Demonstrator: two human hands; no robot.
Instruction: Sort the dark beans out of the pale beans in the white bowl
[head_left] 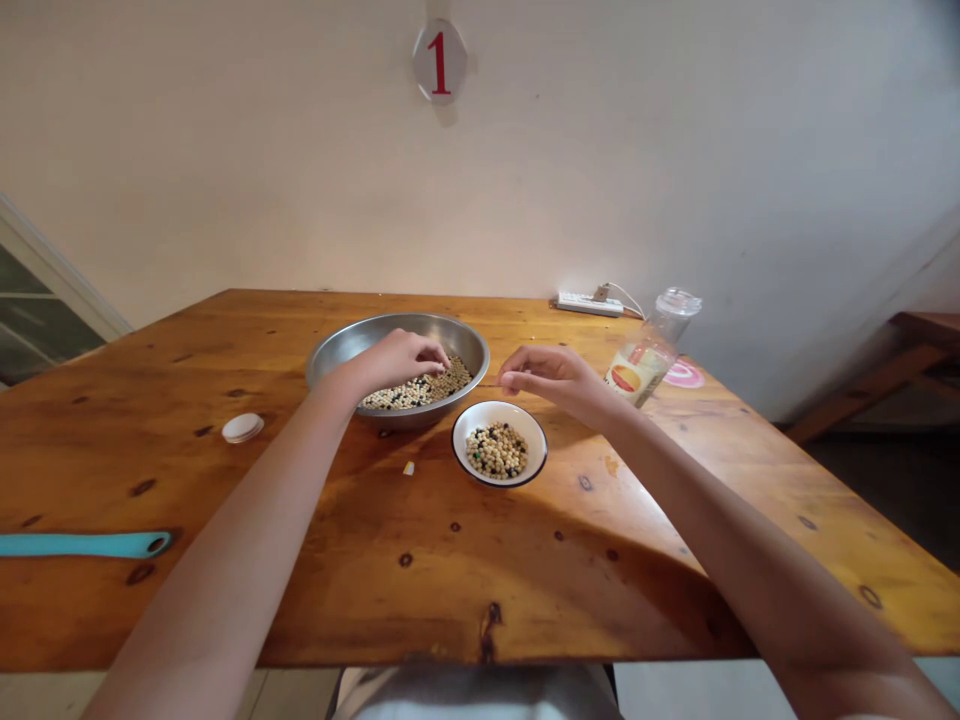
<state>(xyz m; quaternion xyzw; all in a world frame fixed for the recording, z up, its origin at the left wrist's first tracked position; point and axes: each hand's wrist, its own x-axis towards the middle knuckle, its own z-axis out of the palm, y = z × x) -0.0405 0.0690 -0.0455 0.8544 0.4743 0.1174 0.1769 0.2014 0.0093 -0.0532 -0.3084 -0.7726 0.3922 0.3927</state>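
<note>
A large steel bowl stands toward the back of the table, with a layer of pale and dark beans in it. My left hand reaches over its rim, just above the beans, with the fingers curled in toward the thumb; anything between them is too small to make out. Right of this bowl, my right hand hovers with thumb and fingertips drawn together, and I cannot see what they hold, if anything. Below it sits a small white bowl with a dark rim, holding mixed pale and dark beans.
Behind my right forearm stands a tilted-looking clear bottle with a label, beside a pink round piece. A power strip lies at the back edge. To the left are a white lid and a turquoise handle. A small scrap lies mid-table.
</note>
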